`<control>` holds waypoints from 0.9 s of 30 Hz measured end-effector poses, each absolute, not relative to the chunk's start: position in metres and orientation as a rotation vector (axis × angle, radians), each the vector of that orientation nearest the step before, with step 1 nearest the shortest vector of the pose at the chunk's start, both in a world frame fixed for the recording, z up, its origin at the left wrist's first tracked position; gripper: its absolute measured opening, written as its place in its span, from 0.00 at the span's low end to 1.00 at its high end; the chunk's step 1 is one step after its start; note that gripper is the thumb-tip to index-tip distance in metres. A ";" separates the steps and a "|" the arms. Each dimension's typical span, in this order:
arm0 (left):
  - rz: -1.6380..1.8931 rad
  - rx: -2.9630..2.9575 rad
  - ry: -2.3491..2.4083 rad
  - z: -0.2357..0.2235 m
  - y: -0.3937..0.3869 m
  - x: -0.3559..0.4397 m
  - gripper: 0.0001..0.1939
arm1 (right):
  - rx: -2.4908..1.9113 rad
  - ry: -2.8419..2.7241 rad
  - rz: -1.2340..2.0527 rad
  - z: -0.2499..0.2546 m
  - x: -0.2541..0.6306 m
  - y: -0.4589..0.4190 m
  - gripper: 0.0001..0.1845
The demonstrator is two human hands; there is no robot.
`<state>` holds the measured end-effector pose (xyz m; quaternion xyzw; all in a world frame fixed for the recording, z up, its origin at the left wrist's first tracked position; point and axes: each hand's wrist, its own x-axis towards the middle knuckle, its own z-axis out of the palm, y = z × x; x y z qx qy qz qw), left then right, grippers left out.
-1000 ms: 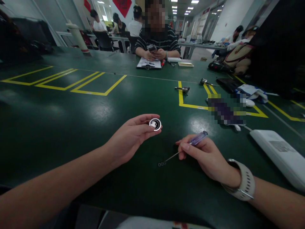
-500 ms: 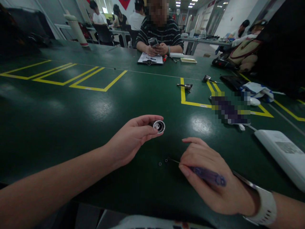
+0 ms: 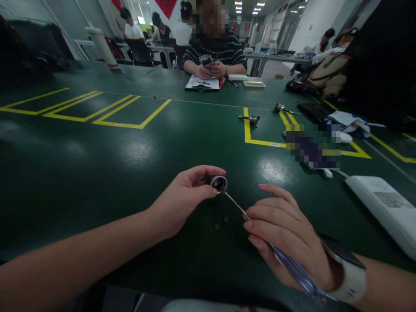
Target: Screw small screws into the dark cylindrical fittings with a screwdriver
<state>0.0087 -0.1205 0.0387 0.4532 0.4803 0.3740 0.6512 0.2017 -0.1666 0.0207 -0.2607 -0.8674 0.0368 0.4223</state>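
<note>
Between the thumb and fingers of my left hand (image 3: 182, 199) is a small round metal cup-shaped part (image 3: 219, 184), its hollow mouth turned towards me. My right hand (image 3: 286, 234) grips a screwdriver (image 3: 297, 273) with a clear purplish handle and a thin metal shaft. The shaft's tip meets the near lower rim of the metal part; whether a small piece sits on the tip I cannot tell. Below, two tiny dark rings or nuts, one a ring (image 3: 225, 219) and the other a nut-like piece (image 3: 216, 226), lie on the green table (image 3: 130, 190).
Two metal parts with thin shafts, one nearer (image 3: 253, 118) and one farther (image 3: 279, 107), lie by yellow tape. A blurred phone (image 3: 308, 149) and a white power bank (image 3: 383, 208) are at right. Across the table a person (image 3: 212, 47) sits behind a clipboard (image 3: 202, 83).
My right hand has raised the screwdriver tip from beside the tiny rings to the metal part's rim. My left hand and the metal part have come slightly lower, and the part has tilted.
</note>
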 end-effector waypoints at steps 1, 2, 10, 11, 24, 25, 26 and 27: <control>0.843 1.047 1.085 0.037 -0.121 0.009 0.15 | -0.659 -2.179 0.083 0.020 0.202 -0.165 0.04; 0.838 1.063 1.081 0.036 -0.122 0.010 0.15 | -0.668 -2.186 0.077 0.020 0.201 -0.164 0.04; 0.850 1.163 1.103 0.033 -0.124 0.012 0.12 | -0.713 -2.251 0.058 0.017 0.199 -0.161 0.05; 0.852 1.175 1.104 0.033 -0.124 0.012 0.12 | -0.714 -2.254 0.057 0.018 0.199 -0.161 0.05; 0.881 1.209 1.167 0.034 -0.124 0.016 0.07 | -0.698 -2.285 -0.002 0.024 0.195 -0.161 0.03; 0.880 1.205 1.166 0.034 -0.124 0.017 0.07 | -0.695 -2.286 -0.003 0.025 0.195 -0.162 0.03; 0.879 1.205 1.164 0.034 -0.124 0.017 0.07 | -0.696 -2.287 -0.002 0.025 0.195 -0.162 0.03; 0.875 1.208 1.162 0.034 -0.124 0.017 0.07 | -0.700 -2.288 0.005 0.025 0.196 -0.162 0.03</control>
